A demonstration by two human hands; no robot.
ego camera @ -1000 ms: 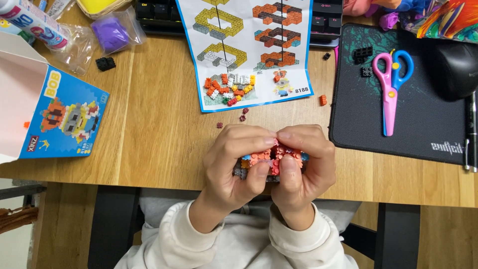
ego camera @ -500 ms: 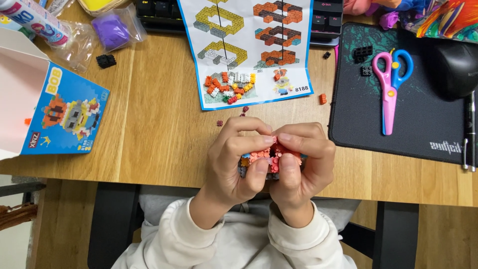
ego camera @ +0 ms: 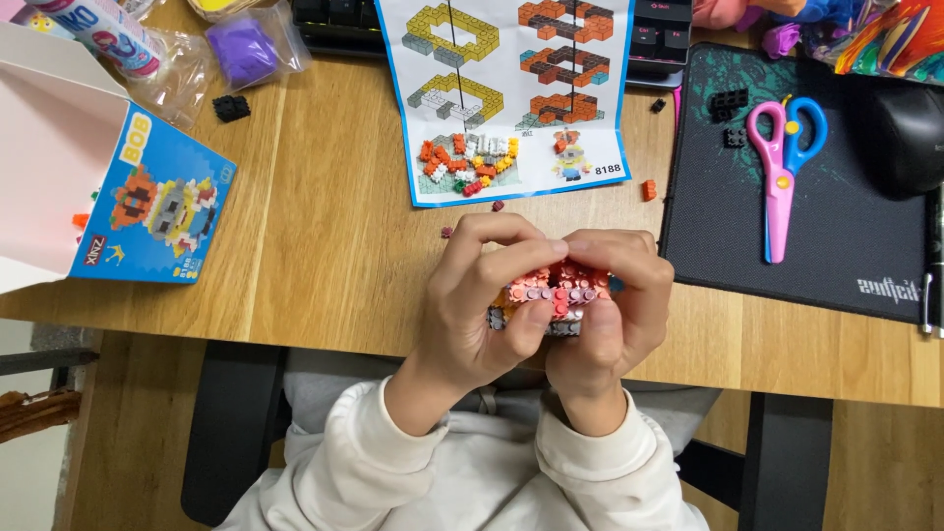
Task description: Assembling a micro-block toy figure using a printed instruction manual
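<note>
Nearest the camera, cream sweatshirt sleeves point(ego camera: 413, 462) lead up to both hands, which meet at the near edge of the light wooden desk point(ego camera: 324, 246). The left hand point(ego camera: 477, 310) and right hand point(ego camera: 610, 315) are curled tight round a small orange, pink and grey toy-brick model point(ego camera: 553, 293), thumbs pressing its near side, fingertips over the top. Just beyond lie loose little bricks on a white folded instruction sheet with coloured building diagrams point(ego camera: 511, 93). To the left stands an open blue and white cardboard box point(ego camera: 147, 202). To the right, pink and blue plastic scissors point(ego camera: 782, 162) lie on a black mouse mat point(ego camera: 836, 226), beside a black computer mouse point(ego camera: 903, 138). Farthest, a black keyboard point(ego camera: 339, 22) touches the sheet's top.
</note>
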